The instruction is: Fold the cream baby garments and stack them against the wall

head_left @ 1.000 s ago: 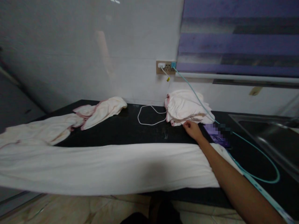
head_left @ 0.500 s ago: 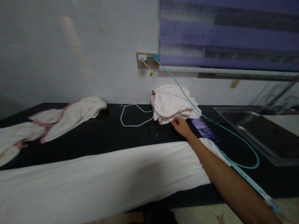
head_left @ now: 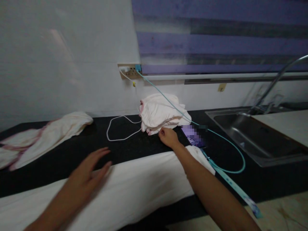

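Observation:
My right hand [head_left: 168, 137] reaches across the black counter [head_left: 134, 146] and rests, fingers curled, against the front bottom edge of a stack of folded white cloths [head_left: 161, 112]; whether it grips the cloth is unclear. My left hand [head_left: 88, 170] hovers with fingers spread and nothing in it, over a long white cloth [head_left: 134, 189] spread along the counter's front edge. My right forearm lies across that cloth.
A crumpled white cloth with pink trim [head_left: 48, 136] lies at the left. A white cable [head_left: 120, 128] and a teal cable [head_left: 228, 150] run from a wall socket [head_left: 128, 71]. A phone [head_left: 193, 136] sits beside the stack. A steel sink [head_left: 255, 134] is at the right.
My left hand has come into view over the long cloth. The view has swung to the right, showing more of the sink; my right hand stays at the stack's edge.

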Motion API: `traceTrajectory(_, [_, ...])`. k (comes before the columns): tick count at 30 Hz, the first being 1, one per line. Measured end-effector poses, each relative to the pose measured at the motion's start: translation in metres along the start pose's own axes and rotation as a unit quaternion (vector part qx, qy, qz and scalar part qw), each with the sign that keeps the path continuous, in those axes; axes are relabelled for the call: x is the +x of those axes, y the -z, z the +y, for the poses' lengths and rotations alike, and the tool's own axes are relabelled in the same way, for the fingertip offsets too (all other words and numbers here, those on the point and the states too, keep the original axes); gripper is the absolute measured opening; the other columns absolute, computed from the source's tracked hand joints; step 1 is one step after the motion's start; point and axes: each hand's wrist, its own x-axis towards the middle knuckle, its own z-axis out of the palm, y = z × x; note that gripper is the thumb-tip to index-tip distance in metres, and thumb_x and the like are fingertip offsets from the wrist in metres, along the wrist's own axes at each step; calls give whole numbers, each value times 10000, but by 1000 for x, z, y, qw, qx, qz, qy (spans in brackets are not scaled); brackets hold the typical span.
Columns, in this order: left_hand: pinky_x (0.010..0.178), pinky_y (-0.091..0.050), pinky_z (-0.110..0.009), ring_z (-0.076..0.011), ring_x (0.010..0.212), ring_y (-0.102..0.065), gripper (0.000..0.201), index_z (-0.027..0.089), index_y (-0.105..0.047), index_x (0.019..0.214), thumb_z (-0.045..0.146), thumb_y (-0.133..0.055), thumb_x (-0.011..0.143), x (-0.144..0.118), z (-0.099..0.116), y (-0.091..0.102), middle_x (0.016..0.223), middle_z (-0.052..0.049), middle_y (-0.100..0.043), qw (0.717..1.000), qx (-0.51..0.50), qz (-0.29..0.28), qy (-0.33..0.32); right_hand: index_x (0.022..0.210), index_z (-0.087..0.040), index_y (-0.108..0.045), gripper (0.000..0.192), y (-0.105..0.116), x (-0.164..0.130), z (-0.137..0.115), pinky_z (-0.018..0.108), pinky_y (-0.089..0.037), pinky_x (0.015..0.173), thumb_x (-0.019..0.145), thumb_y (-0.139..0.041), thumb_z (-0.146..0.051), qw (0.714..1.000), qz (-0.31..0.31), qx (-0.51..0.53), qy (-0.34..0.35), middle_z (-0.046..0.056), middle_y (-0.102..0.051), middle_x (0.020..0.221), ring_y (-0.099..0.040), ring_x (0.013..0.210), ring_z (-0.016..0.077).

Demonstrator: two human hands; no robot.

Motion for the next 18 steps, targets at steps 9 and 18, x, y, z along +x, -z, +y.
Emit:
traceTrajectory(9, [1186, -379, -583, -340, 1483, -406, 571, 328, -444, 1550, 535, -424, 1019, -13, 44, -93, 1611, -42, -437, 985, 104, -105, -84, 1103, -180, -660, 300, 10, -20, -17, 370, -497, 840, 1014, -410, -319, 997, -40, -67, 29, 145, -738, 1096, -710, 1018, 279])
traceTrajectory(18, [1225, -328, -517, -293, 1531, -322, 573, 365, -353, 1586, 525, -398, 1037, 22, 5, -76, 1654, 6, -347, 975, 131, -150, -97, 1101, -107, -679, 297, 43, -67, -8, 422, -515, 838, 968, -504, -307, 982, -68, -116, 135, 206, -718, 1101, -680, 1033, 335])
